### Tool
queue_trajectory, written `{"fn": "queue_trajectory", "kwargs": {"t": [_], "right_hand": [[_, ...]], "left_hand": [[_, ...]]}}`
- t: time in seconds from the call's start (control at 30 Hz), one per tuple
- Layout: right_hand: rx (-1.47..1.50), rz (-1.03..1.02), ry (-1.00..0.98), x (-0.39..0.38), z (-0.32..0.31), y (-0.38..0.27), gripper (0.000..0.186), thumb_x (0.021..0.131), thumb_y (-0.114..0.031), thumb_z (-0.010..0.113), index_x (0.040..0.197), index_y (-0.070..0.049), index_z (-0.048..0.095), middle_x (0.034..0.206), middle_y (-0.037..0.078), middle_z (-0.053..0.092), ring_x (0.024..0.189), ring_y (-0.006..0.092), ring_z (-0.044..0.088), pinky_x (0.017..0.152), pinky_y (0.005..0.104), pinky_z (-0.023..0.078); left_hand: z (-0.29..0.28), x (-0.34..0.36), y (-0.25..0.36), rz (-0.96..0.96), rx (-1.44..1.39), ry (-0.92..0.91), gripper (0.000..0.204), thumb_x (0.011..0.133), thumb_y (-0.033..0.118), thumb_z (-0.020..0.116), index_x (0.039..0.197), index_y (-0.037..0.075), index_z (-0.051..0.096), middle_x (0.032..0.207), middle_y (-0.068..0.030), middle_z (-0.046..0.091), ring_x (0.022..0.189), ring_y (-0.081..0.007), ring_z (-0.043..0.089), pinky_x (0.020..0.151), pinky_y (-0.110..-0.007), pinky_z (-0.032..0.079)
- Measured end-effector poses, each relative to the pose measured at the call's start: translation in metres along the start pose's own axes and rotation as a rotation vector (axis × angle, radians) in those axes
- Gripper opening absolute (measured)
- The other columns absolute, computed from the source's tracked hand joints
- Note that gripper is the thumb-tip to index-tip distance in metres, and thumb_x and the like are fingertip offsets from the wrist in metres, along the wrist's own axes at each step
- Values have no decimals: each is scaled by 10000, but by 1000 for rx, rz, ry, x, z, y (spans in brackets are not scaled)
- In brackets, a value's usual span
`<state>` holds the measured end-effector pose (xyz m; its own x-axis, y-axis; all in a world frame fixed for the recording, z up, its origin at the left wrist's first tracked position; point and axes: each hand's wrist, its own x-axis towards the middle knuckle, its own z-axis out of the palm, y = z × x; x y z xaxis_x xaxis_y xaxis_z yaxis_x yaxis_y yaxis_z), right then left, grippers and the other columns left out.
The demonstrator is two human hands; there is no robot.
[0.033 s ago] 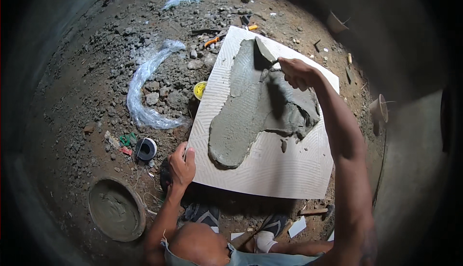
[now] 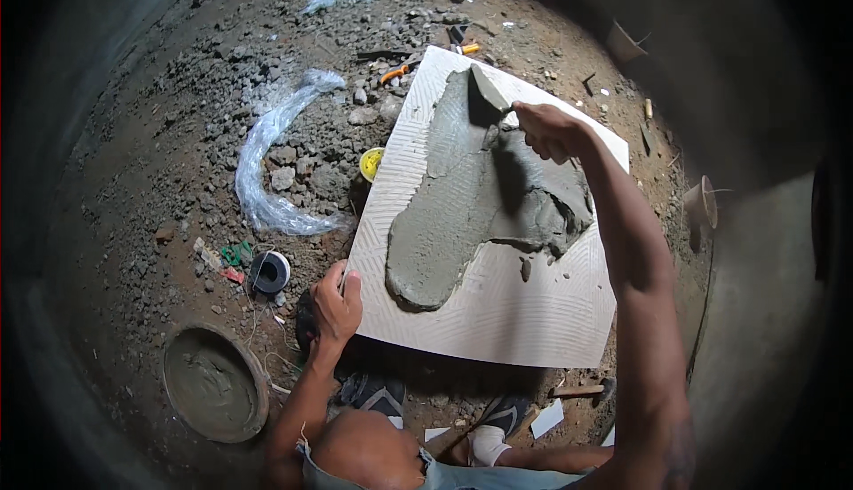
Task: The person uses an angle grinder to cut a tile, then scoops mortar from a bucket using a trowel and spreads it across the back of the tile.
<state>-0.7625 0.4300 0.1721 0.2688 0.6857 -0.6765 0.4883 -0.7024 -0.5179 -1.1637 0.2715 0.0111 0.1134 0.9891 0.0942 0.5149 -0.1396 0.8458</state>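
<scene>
A white board [image 2: 551, 312] with a ridged surface lies tilted in front of me, bearing a broad patch of wet grey mortar [image 2: 426, 250]. My right hand [image 2: 551, 130] is closed on the handle of a trowel, whose blade [image 2: 487, 90] rests in the mortar near the board’s far end and casts a dark shadow. My left hand [image 2: 336, 303] grips the board’s lower left edge, thumb along its rim. A round basin [image 2: 258, 406] holding grey mortar sits at lower left. Just beyond the board’s left edge stands a small yellow tub [image 2: 370, 164].
Rubble and soil [image 2: 195, 108] surround crumpled clear plastic [image 2: 262, 170], a dark spool [image 2: 271, 272] and an orange-handled tool [image 2: 394, 75]. Buckets [image 2: 622, 41] stand along the far right. A hammer [image 2: 577, 390] lies below the board. My feet [image 2: 489, 432] are at the bottom; walls [image 2: 760, 223] border the sides.
</scene>
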Motion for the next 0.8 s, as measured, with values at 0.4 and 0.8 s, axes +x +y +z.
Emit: {"fn": "queue_trajectory", "kwargs": {"t": [0.4, 0.8], "right_hand": [[-372, -89, -42, -18, 59, -6, 544, 1008, -549, 394, 895, -37, 539, 616, 48, 479, 517, 169, 497, 400, 372, 412], [-475, -277, -195, -186, 215, 71, 503, 1030, -448, 404, 995, 54, 426, 627, 274, 599, 564, 429, 631, 478, 512, 477]], "left_hand": [[-3, 2, -1, -5, -26, 44, 355, 910, 243, 547, 1008, -87, 633, 830, -296, 634, 848, -479, 632, 703, -455, 498], [-23, 1, -10, -533, -951, -283, 804, 987, 609, 354, 1293, -117, 513, 1154, -208, 651, 1019, -208, 654, 922, -320, 504]]}}
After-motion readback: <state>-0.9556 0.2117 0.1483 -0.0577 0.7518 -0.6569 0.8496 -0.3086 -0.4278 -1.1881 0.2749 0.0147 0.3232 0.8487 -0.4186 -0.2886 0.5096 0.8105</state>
